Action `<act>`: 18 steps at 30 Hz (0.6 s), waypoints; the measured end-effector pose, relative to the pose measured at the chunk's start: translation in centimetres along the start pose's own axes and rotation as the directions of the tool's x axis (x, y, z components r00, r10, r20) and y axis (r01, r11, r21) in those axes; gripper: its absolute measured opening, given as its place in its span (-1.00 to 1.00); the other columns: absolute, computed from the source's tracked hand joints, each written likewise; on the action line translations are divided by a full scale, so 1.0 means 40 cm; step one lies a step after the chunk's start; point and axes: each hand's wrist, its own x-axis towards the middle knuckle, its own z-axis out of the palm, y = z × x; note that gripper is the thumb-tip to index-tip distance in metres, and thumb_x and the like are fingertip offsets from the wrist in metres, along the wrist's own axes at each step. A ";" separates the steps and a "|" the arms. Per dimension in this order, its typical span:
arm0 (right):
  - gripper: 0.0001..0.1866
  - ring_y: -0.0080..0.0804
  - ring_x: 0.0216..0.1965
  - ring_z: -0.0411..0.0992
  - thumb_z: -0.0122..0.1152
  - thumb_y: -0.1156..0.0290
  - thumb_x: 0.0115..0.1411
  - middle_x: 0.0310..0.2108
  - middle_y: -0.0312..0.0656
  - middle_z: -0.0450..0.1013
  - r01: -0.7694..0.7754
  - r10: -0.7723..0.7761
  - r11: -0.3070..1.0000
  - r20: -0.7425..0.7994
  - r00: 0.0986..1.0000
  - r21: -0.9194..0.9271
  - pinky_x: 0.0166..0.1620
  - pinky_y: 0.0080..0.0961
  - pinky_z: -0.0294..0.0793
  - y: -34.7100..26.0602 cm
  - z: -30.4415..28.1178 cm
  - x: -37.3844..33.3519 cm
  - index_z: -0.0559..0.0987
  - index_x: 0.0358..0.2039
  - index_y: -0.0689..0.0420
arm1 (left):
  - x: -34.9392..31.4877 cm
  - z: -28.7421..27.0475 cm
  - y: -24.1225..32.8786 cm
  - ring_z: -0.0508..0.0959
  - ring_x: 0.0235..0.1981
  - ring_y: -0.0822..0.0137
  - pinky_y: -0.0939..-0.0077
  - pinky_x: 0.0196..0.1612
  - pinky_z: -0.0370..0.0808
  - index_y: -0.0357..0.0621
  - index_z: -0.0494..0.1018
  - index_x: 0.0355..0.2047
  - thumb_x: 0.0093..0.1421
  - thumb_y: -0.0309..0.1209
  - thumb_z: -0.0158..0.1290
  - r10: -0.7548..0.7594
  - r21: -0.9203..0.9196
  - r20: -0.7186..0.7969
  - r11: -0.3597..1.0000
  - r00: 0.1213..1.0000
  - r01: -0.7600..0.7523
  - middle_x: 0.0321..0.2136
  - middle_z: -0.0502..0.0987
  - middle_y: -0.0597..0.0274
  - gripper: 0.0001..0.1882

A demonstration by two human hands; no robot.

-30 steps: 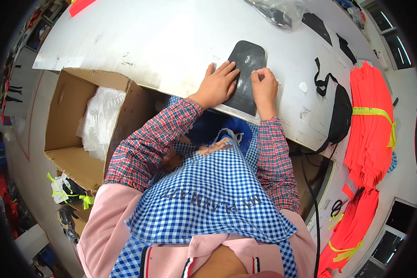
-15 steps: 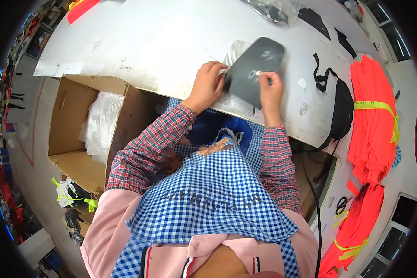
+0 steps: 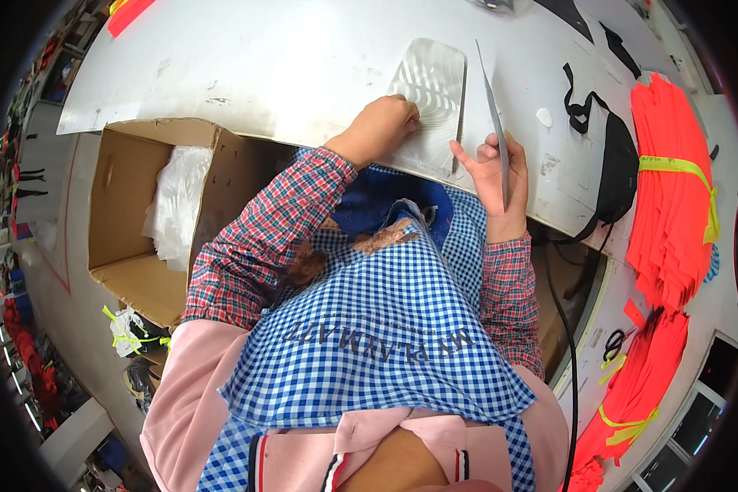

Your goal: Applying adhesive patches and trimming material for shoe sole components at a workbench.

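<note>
My right hand (image 3: 497, 176) grips a thin dark grey panel (image 3: 493, 98), now standing edge-on above the table, thumb on one side and fingers on the other. A translucent plate with curved stripes (image 3: 430, 90), rounded at its far end, lies on the white table left of the panel. My left hand (image 3: 379, 129) is closed at the plate's left edge, fingers curled; what they pinch, if anything, is hidden. To the right of the panel lies a small white rounded piece (image 3: 544, 117).
A black bag with straps (image 3: 615, 176) rests at the table's right. Beyond it are bundles of bright coral fabric (image 3: 672, 213) with yellow ties, and black scissors (image 3: 613, 344). An open cardboard box (image 3: 139, 271) holding clear plastic (image 3: 180, 205) stands left. A black cable (image 3: 566, 353) hangs down.
The grey panel has swung from lying nearly flat to edge-on and moved right in my right hand, uncovering the translucent plate. My left hand has come off the panel.
</note>
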 end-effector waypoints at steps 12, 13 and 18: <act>-0.80 -0.42 -0.08 0.52 0.07 0.30 0.37 -0.15 -0.19 0.54 -0.085 0.080 0.969 -0.034 0.996 -0.231 0.13 -0.15 0.50 0.107 0.018 -0.016 0.51 -0.16 0.15 | 0.006 -0.002 -0.020 0.63 -0.28 -0.05 0.20 -0.14 0.56 -0.27 0.61 -0.29 0.18 -0.44 0.12 0.026 -0.009 0.003 1.000 1.000 -0.026 -0.34 0.63 -0.09 -0.83; -0.80 -0.42 -0.06 0.51 0.07 0.30 0.37 -0.14 -0.19 0.54 -0.049 0.040 0.975 -0.049 0.998 -0.214 0.13 -0.18 0.48 0.107 0.017 -0.015 0.52 -0.13 0.15 | 0.003 -0.002 -0.017 0.63 -0.28 -0.05 0.21 -0.14 0.56 -0.27 0.61 -0.29 0.18 -0.44 0.12 -0.007 -0.004 0.012 1.000 1.000 0.007 -0.34 0.63 -0.09 -0.83; -0.75 -0.39 0.01 0.46 0.11 0.28 0.35 -0.08 -0.24 0.55 0.031 -0.043 0.993 -0.113 0.993 -0.112 0.21 -0.19 0.33 0.097 0.008 -0.014 0.53 -0.05 0.12 | 0.006 -0.017 -0.004 0.63 -0.27 -0.04 0.24 -0.12 0.56 -0.28 0.61 -0.26 0.17 -0.44 0.14 -0.036 -0.094 0.013 0.995 0.999 0.037 -0.32 0.63 -0.09 -0.81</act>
